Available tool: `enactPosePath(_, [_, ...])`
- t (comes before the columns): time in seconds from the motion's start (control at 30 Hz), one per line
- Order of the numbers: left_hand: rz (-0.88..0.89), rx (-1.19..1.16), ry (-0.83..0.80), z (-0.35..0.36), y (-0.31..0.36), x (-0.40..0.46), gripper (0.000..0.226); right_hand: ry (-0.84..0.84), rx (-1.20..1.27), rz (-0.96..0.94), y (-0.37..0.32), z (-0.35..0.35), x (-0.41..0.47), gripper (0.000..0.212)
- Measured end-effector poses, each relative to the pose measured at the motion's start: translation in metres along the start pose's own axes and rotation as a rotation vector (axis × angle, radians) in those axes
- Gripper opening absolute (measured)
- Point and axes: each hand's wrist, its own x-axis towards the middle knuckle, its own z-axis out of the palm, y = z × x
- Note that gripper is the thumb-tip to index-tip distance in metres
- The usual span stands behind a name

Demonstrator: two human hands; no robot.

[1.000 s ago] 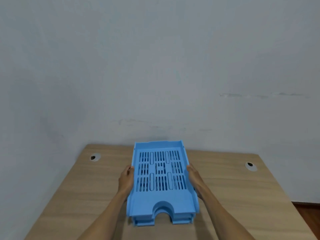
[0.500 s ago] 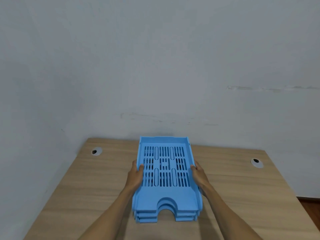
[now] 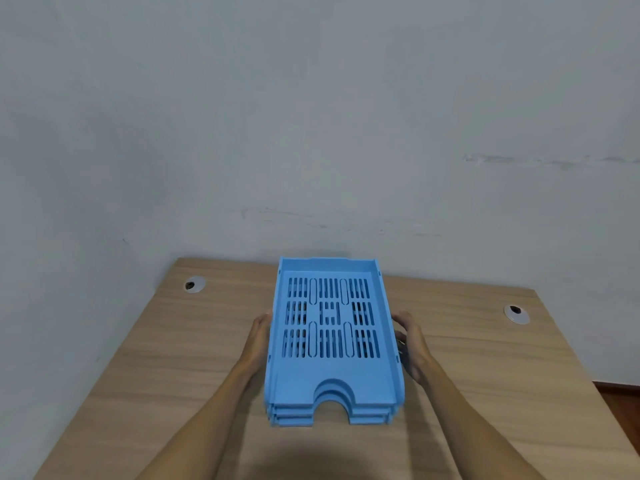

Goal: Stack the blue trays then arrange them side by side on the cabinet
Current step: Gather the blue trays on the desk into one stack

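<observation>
A stack of three blue slotted trays (image 3: 332, 344) rests on the wooden cabinet top (image 3: 166, 368), its arched cut-outs facing me and its far end close to the wall. My left hand (image 3: 258, 336) lies flat against the stack's left wall, with no thumb over the rim. Just off the right wall, my right hand (image 3: 410, 341) has its fingers spread and loosely curled, with a narrow gap between them and the tray. Neither hand lifts the stack.
Two round grey cable grommets sit in the cabinet top, one at the back left (image 3: 194, 284) and one at the right (image 3: 516, 313). A pale wall stands directly behind and to the left. Dark floor shows past the right edge (image 3: 623, 403).
The stack has slid away from me toward the wall and squared up. Both thumbs have come off the top rim, and the right hand has drawn slightly away from the side.
</observation>
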Motion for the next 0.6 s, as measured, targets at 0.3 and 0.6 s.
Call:
enactPosePath(0.3, [-0.176,-0.299,-0.128,0.001,-0.033,-0.022,0.077,-0.168,0.087,0.105,0.027,-0.004,-0.001,0.07])
enactPosePath(0.6, [-0.132,-0.392,-0.201,0.013,0.0,-0.005,0.074,-0.247,0.04,-0.03,0.015,-0.003,0.014,0.065])
